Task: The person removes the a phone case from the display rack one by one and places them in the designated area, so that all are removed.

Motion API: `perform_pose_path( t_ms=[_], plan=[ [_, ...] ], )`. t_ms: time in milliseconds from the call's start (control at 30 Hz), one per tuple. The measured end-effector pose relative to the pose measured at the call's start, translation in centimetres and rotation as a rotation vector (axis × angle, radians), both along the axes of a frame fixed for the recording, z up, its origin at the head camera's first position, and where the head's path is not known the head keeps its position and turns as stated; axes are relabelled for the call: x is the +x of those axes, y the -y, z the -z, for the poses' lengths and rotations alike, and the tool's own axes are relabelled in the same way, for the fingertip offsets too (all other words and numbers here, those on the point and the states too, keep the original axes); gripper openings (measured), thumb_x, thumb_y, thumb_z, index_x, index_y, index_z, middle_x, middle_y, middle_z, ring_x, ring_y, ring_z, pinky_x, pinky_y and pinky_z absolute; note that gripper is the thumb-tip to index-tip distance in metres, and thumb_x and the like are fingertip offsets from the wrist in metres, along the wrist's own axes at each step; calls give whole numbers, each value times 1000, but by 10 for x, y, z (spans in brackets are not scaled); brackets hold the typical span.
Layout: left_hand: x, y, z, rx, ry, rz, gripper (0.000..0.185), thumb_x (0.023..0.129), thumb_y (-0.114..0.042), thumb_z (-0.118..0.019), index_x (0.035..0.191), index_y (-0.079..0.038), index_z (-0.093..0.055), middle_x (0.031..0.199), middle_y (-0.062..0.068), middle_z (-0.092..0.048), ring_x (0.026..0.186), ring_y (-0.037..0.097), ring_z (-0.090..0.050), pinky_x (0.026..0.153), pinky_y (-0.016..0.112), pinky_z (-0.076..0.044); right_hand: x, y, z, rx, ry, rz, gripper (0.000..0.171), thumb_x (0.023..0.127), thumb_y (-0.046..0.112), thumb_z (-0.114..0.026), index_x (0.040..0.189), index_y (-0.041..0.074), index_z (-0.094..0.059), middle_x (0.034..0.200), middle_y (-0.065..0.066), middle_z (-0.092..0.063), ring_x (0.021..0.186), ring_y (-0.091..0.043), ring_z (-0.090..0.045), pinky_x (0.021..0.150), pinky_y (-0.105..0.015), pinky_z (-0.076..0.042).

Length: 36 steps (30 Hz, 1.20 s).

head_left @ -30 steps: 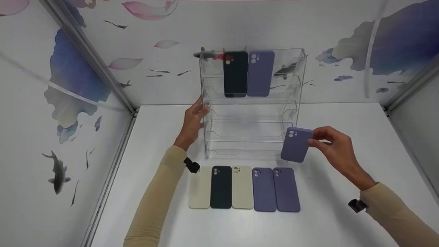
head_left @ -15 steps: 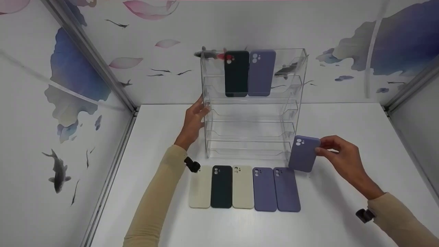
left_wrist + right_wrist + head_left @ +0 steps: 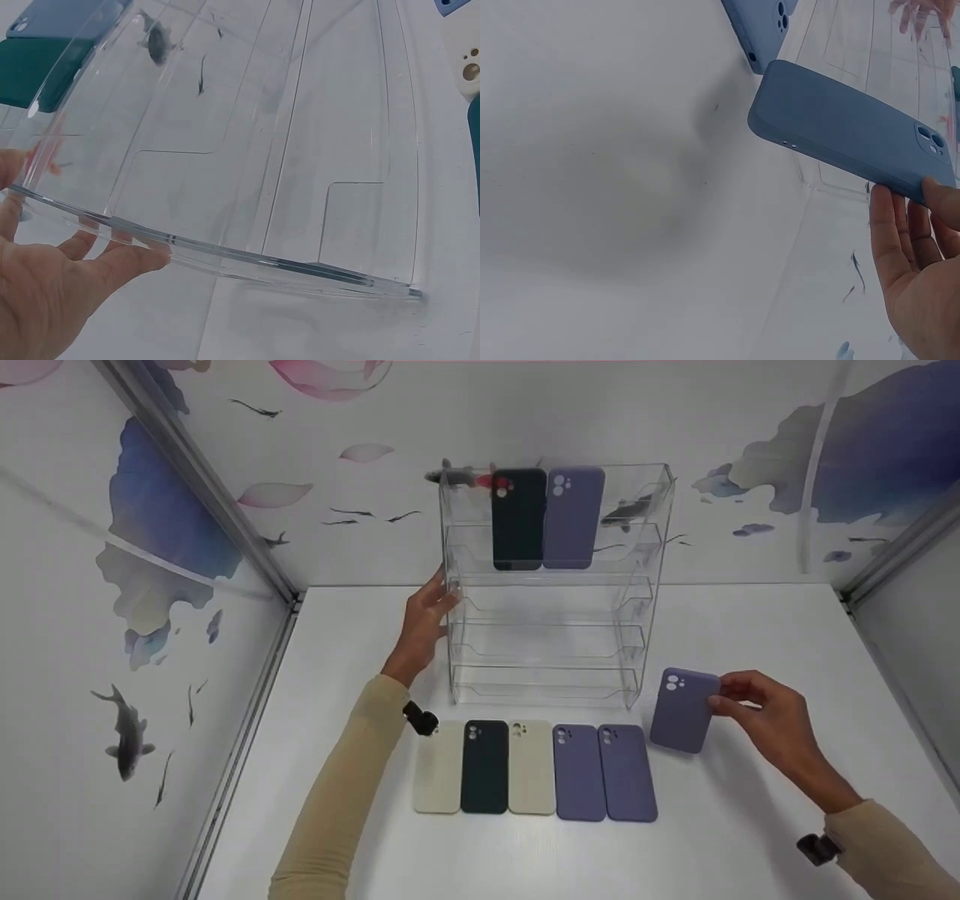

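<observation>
The person's left hand (image 3: 421, 631) grips the left side panel of a clear plastic tiered rack (image 3: 551, 667), while the right hand (image 3: 776, 720) pinches a lavender phone case (image 3: 684, 711) by its right long edge, thumb on the face, fingers behind. That case hangs over the white bench (image 3: 555, 862), just past the rack's front right corner. From the head camera the left fingers are partly lost behind the panel; the left wrist camera finds some of them through the plastic. Only the right wrist camera catches two tiny holes along the held case's side edge, and there its lavender turns greyish blue.

The left arm, in a tan sleeve (image 3: 341, 810), stretches forward from the bench's near side. The right arm slants in from the lower right corner, its palm turned toward the rack. The held case tilts a little, its camera cut-outs at the upper left, its outer face smooth and plain.

The rack's top tier bears a dark green phone case (image 3: 519, 521) and, just beside it, a second lavender case (image 3: 575, 519), both upright. Before the rack's front edge lies a row, left to right: a cream case (image 3: 437, 769), a dark green one (image 3: 484, 767), another cream one (image 3: 532, 769) and two lavender ones (image 3: 579, 772), all lengthwise toward the bench's near edge.
</observation>
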<state>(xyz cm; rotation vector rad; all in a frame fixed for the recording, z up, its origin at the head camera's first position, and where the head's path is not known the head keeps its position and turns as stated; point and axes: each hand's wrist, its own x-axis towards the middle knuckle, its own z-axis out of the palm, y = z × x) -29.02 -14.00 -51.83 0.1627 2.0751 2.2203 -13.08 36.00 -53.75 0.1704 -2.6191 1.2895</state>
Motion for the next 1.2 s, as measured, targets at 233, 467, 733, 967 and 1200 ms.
perform_pose_path(
  t_ms=[233, 467, 733, 967, 1200],
  plan=[
    [1, 0, -2, -31, 14, -18, 68, 113, -34, -63, 175, -32, -34, 173, 15, -41, 156, 34, -44, 120, 69, -41, 5, -4, 8, 15, 12, -12, 30, 97, -3, -83, 125, -2, -75, 111, -18, -76, 96, 7, -67, 85, -6, -52],
    [2, 0, -4, -34, -1, -11, 66, 115, -27, -58, 176, -29, -32, 172, 18, -40, 155, 34, -45, 118, 67, -44, 10, -7, 16, 16, 17, -16, 31, 95, -7, -83, 125, -5, -74, 108, -19, -75, 93, 5, -67, 79, -9, -56],
    [3, -1, -4, -49, 15, -27, 66, 114, -29, -59, 175, -31, -33, 170, 15, -43, 155, 34, -45, 120, 72, -39, 14, -6, 28, 14, 61, -41, 31, 97, -8, -80, 127, -8, -73, 105, -19, -75, 90, 3, -69, 76, -13, -59],
    [2, 0, -3, -34, 17, -23, 66, 114, -31, -61, 175, -30, -34, 171, 15, -42, 155, 33, -45, 120, 71, -39, 14, -7, 35, 65, 115, -33, 32, 98, -6, -79, 129, -10, -71, 106, -21, -76, 90, 6, -66, 74, -12, -58],
    [3, -2, -4, -62, 16, -32, 67, 114, -32, -60, 175, -32, -33, 172, 14, -41, 155, 32, -45, 120, 71, -40, 15, -6, 42, 89, 176, -54, 32, 100, -4, -79, 130, -10, -71, 107, -19, -77, 90, 1, -69, 74, -15, -60]
  ],
)
